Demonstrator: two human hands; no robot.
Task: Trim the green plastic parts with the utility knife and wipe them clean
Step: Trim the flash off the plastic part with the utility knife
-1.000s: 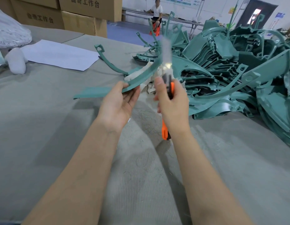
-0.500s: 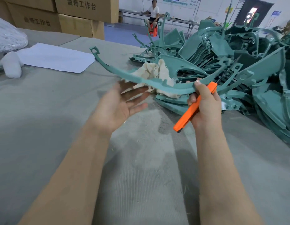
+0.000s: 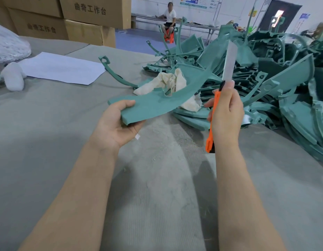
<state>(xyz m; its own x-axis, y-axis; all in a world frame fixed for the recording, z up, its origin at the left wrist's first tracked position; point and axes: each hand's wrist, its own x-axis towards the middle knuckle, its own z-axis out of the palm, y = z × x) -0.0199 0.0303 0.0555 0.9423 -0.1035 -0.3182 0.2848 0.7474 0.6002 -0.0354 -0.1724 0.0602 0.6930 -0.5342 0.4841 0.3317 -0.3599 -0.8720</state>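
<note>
The left hand (image 3: 119,124) gripped the wide near end of a long curved green plastic part (image 3: 157,105), thumb on top and fingers curled beneath, holding it above the grey desk (image 3: 48,138) so that its far end swept up and away to the right. The right hand (image 3: 226,113) was closed round the orange utility knife (image 3: 214,113), held upright just beside the part, with the blade (image 3: 229,60) run out and pointing upward, blurred. A crumpled pale cloth (image 3: 166,81) lay on the desk behind the held part, at the edge of a large pile of green parts (image 3: 287,73) on the right. Farther left lay a white sheet of paper (image 3: 63,69), with cardboard boxes (image 3: 88,17) beyond it.
</note>
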